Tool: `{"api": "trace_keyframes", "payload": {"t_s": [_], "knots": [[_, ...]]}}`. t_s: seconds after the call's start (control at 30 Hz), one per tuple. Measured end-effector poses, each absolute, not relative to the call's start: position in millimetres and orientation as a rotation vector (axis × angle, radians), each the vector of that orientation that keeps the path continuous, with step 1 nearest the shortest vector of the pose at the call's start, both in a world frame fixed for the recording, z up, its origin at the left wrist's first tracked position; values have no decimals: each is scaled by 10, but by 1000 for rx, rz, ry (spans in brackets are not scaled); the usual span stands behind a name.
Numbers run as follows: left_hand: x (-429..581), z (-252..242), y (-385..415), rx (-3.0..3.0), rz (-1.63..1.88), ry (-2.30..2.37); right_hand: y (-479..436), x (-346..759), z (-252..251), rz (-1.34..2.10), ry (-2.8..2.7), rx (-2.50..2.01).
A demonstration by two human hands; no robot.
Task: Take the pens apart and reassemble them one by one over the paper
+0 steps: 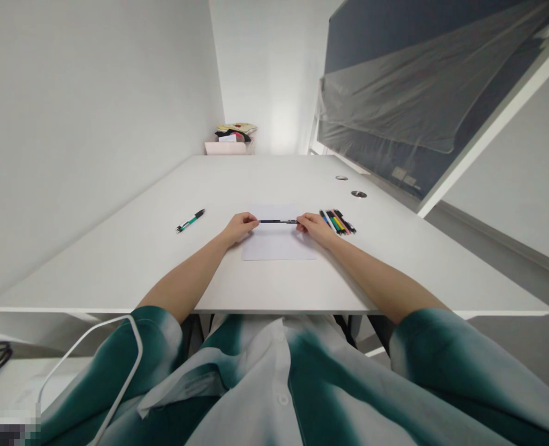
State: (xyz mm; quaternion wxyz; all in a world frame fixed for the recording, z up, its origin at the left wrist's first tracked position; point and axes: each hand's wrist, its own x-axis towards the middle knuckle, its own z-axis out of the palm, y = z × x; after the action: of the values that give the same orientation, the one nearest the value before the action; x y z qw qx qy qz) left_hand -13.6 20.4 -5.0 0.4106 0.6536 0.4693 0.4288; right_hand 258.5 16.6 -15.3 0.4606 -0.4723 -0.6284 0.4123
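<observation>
Between my two hands a slim black pen (276,221) is held level above a white sheet of paper (278,246). My left hand (242,227) pinches its left end between thumb and fingers. At the other end, my right hand (314,227) grips it the same way. Just right of my right hand lies a row of several coloured pens (338,222), partly hidden by that hand. Off to the left, a small bunch of green and black pens (190,221) rests on the white table.
The white table (163,272) has two round metal-rimmed cable holes (359,194) on its right side. A pink box (226,148) with cloth items stands beyond the far edge. A dark panel (385,93) under plastic film rises at right. A white cable (137,347) loops near my left sleeve.
</observation>
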Motion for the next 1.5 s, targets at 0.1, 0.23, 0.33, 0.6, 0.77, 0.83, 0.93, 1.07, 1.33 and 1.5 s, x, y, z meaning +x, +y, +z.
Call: {"api": "trace_keyframes", "payload": {"t_s": [0.1,0.23,0.33,0.6,0.77,0.83,0.93,1.07,1.33,1.5], "knots": [[-134,-51,202,1663,1089,1152,164,2593,-158,1030,-1533,-1147],[-128,-49,207,1672,1085,1130,164,2593,-155,1063,-1509,-1119],[-121,-43,203,1694,1053,1134,156,2576,-143,1042,-1538,-1143],[-32,-23,162,1919,999,1151,68,2501,-51,585,-1912,-1278],[9,19,61,2106,990,1172,12,2479,-29,527,-1982,-1332],[24,48,20,2166,979,1182,-6,2465,-28,519,-2018,-1344],[36,89,-15,2214,954,1214,-24,2436,-23,494,-2047,-1338],[24,124,-16,2199,939,1215,-34,2412,-15,502,-2061,-1315],[32,122,-2,2141,951,1184,-24,2422,-47,503,-2039,-1299],[55,96,14,2093,959,1190,-29,2414,-71,482,-2063,-1295]]}}
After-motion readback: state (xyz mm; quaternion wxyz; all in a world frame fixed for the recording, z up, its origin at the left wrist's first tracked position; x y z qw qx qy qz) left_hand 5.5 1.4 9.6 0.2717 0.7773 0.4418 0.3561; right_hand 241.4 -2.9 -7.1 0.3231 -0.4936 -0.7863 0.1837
